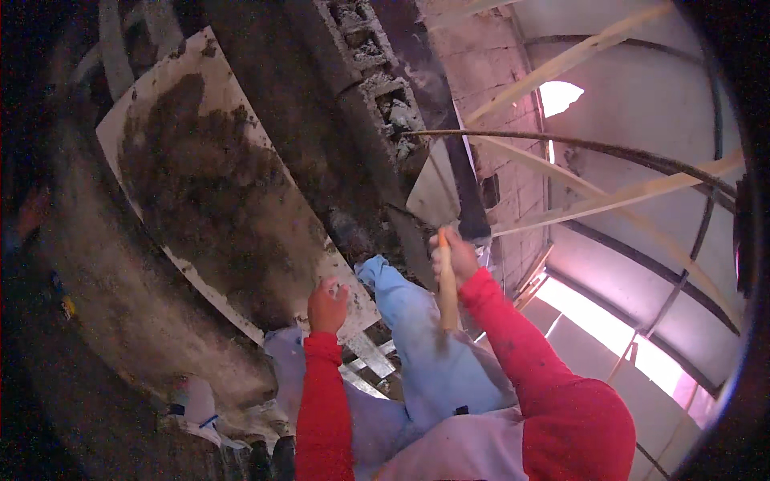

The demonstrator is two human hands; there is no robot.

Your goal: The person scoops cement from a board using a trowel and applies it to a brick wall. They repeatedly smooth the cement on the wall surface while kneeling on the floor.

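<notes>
My right hand [459, 258] is closed around the wooden handle [447, 301] of a trowel, orange at its upper end. The pale triangular blade [434, 191] points away from me, beside the block wall. My left hand [328, 308] holds nothing; its fingers are apart and slightly bent above the near end of a pale board [210, 60]. Dark, wet-looking mortar [210, 172] covers much of that board. Both my arms wear red sleeves, and my legs in light blue trousers [433, 345] are below the hands.
Hollow concrete blocks [397, 104] with rough openings run along the far side. A thin bent bar [577, 144] crosses in front of wooden braces [593, 212] at right. Another person's hand [34, 212] shows dimly at far left. A whitish bag-like item [199, 403] lies lower left.
</notes>
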